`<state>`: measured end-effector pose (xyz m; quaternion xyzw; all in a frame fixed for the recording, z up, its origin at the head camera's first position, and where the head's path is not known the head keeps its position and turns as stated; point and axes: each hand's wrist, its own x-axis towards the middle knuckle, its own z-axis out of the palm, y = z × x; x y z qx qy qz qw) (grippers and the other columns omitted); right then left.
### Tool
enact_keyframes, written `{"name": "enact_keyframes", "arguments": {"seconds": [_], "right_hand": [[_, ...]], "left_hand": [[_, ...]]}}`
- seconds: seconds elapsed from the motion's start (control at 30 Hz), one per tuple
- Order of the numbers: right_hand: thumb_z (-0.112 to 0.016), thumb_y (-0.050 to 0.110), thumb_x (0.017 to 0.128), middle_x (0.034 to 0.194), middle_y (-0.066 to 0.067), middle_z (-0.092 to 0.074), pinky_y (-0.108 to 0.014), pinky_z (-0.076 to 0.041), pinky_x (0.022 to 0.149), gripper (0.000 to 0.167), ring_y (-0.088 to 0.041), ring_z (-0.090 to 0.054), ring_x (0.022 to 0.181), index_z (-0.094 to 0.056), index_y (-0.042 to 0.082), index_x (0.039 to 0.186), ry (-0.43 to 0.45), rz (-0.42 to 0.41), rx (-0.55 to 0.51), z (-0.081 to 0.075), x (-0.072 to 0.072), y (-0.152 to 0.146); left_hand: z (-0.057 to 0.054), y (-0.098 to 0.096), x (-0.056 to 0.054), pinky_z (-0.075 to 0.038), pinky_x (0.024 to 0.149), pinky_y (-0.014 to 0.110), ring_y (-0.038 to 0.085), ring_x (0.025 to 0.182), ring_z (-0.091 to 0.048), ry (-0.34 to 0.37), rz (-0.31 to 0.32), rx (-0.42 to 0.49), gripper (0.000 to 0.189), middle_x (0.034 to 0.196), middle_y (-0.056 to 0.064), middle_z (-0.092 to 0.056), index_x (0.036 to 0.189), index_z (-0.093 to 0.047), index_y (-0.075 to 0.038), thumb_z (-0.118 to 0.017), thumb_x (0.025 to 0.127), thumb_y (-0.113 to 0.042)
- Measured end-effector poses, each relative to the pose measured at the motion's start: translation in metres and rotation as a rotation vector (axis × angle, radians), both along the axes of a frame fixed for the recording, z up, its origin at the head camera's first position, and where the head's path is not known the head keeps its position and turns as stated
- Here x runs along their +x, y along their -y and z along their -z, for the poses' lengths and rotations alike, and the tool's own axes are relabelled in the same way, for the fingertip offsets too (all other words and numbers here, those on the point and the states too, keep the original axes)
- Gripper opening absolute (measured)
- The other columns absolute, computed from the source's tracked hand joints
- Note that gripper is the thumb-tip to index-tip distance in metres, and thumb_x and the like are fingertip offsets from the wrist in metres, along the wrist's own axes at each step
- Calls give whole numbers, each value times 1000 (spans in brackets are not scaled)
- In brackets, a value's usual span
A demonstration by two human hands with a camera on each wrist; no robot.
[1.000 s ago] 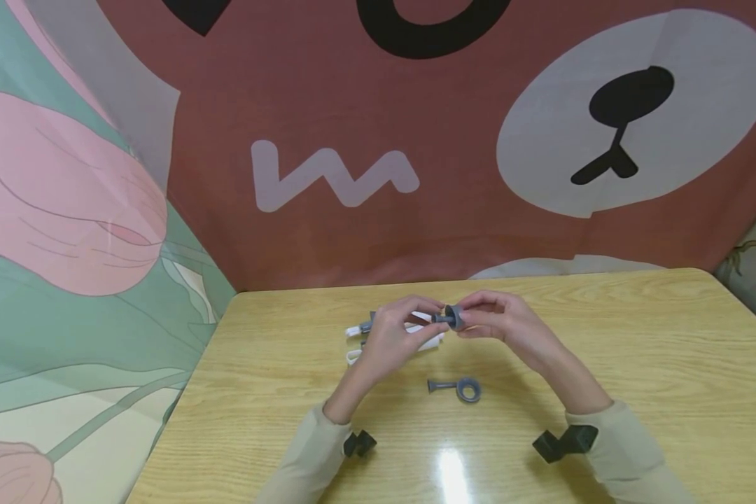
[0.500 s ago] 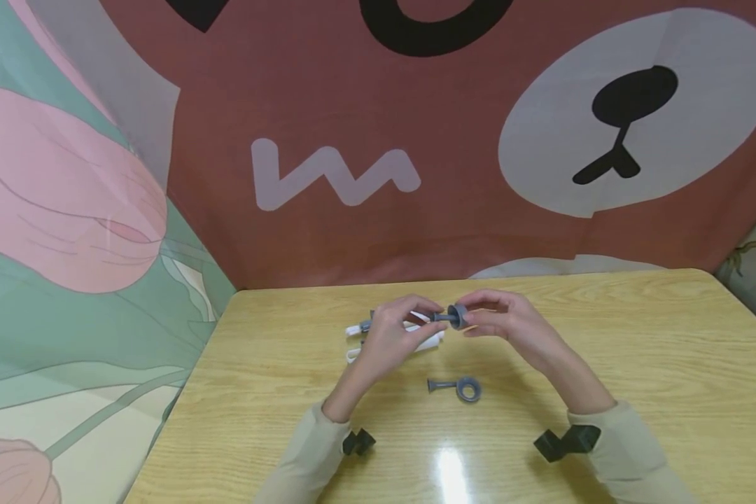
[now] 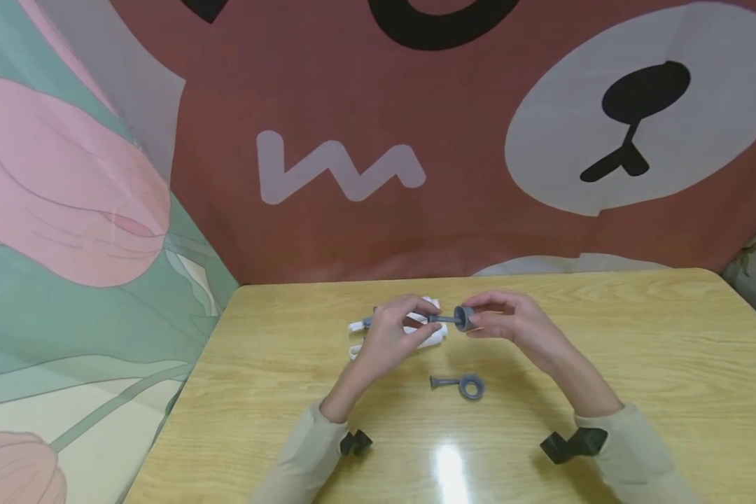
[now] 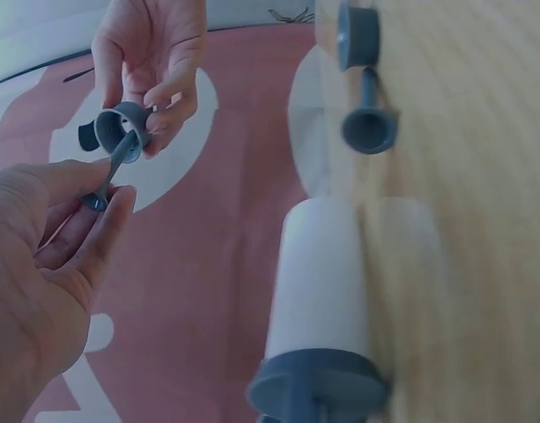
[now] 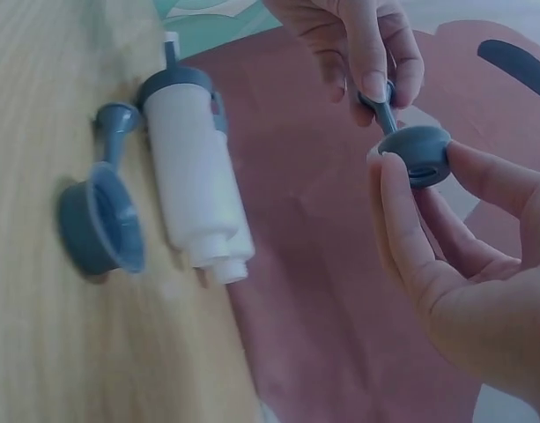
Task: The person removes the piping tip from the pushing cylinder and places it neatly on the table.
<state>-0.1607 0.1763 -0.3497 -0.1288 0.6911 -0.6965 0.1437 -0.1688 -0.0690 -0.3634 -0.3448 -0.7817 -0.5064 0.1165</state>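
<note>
Above the table my left hand (image 3: 390, 330) pinches the flared end of a thin grey stem (image 4: 120, 157) between thumb and fingers. My right hand (image 3: 521, 325) holds a grey cup-shaped ring (image 5: 416, 152) by its rim, fingertips spread around it. The stem runs into the ring's hollow; whether the two are one piece or separate, I cannot tell. Below the hands, a similar grey ring with a flared stem (image 3: 447, 383) lies on the table. Several white plastic tubes (image 3: 430, 339) with grey end fittings lie just behind the left hand, which partly hides them.
The wooden table (image 3: 277, 406) ends at a printed cloth (image 3: 327, 238) hanging behind it, with another patterned cloth (image 3: 88, 329) along the left side. Dark camera mounts (image 3: 573, 445) sit on both wrists.
The right hand has drawn the ring slightly to the right, away from the left hand, so more of the stem shows between them. The head view has shifted slightly.
</note>
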Motion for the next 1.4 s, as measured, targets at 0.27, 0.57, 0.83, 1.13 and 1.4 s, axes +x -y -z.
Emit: {"name": "enact_keyframes", "arguments": {"seconds": [0.27, 0.57, 0.83, 1.13, 1.4], "right_hand": [[-70, 12, 99, 111, -10, -74, -44, -57, 96, 37, -27, -74, 102, -61, -12, 127, 29, -52, 85, 21, 13, -14], [-67, 8, 99, 105, -7, -74, -38, -59, 89, 33, -19, -71, 97, -61, -14, 122, 16, -152, 109, 51, 31, -33], [-66, 6, 98, 107, -12, -71, -37, -60, 84, 32, -20, -70, 95, -60, -16, 121, 41, -242, 104, 65, 34, -40], [-67, 3, 96, 108, -16, -71, -35, -61, 83, 33, -17, -70, 94, -59, -19, 121, 32, -291, 110, 66, 30, -35], [-69, 3, 95, 105, -8, -72, -30, -58, 84, 27, -17, -71, 93, -63, -13, 115, 36, -387, 123, 71, 33, -36]], "left_hand": [[18, 9, 11, -60, 71, 22, 27, 84, -76, 116, 4, -31, 14, 98, 11, -75, 100, -73, 0, -80, 88, 2], [35, 20, 27, -59, 76, 19, 19, 93, -75, 256, 60, -148, 10, 98, 9, -75, 97, -72, -2, -80, 89, -1], [34, 20, 30, -55, 79, 19, 1, 85, -67, 202, 112, -316, 13, 93, -1, -75, 95, -74, -9, -84, 87, -8], [40, 13, 28, -54, 60, 19, -3, 72, -62, 299, 166, -329, 13, 87, -2, -73, 92, -73, -8, -84, 86, -6], [46, 11, 32, -55, 67, 16, -5, 74, -63, 325, 197, -397, 15, 86, -10, -72, 95, -73, -12, -86, 87, -14]]}}
